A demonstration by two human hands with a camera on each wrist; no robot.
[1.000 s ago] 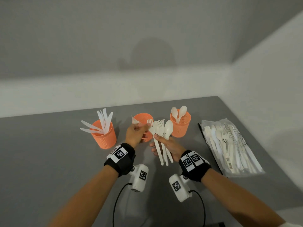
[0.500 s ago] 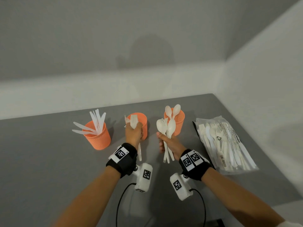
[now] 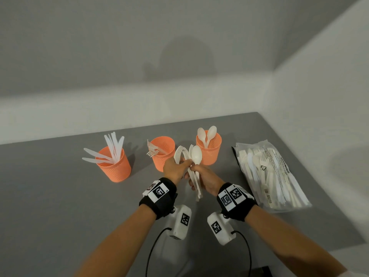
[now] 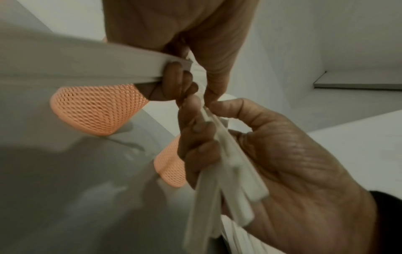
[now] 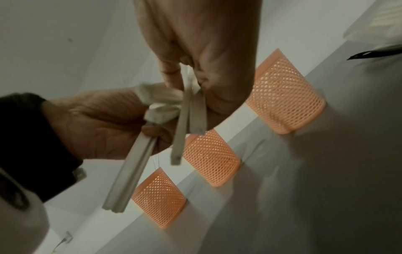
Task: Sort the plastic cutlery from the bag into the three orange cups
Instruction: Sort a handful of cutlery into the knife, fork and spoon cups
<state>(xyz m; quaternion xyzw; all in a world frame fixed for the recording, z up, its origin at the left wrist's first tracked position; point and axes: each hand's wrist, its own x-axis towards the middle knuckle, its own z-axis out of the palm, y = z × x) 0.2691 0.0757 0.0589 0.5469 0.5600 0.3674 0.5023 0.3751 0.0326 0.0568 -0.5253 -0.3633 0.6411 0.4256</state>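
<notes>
Three orange mesh cups stand in a row: the left cup [image 3: 114,168] holds knives, the middle cup [image 3: 163,156] forks, the right cup [image 3: 209,152] two spoons. In front of the middle and right cups my hands meet. My right hand [image 3: 194,171] grips a bundle of white cutlery [image 3: 196,154] by the handles, a spoon bowl on top. My left hand [image 3: 184,163] grips forks [image 3: 178,154] and its thumb and fingertips [image 4: 214,89] pinch the top of the bundle handles [image 4: 230,154]. In the right wrist view the fork handles [image 5: 130,180] stick out below my left hand [image 5: 150,123].
A clear plastic bag [image 3: 269,176] with more white cutlery lies flat at the right, near the table's right edge. The grey table [image 3: 50,196] meets a white wall behind the cups. Cables run from the wrist cameras at the front.
My left hand drew a fork out of the bundle and lifted it by the middle cup. It has now come back right to the bundle, still holding forks. The right hand stayed about where it was.
</notes>
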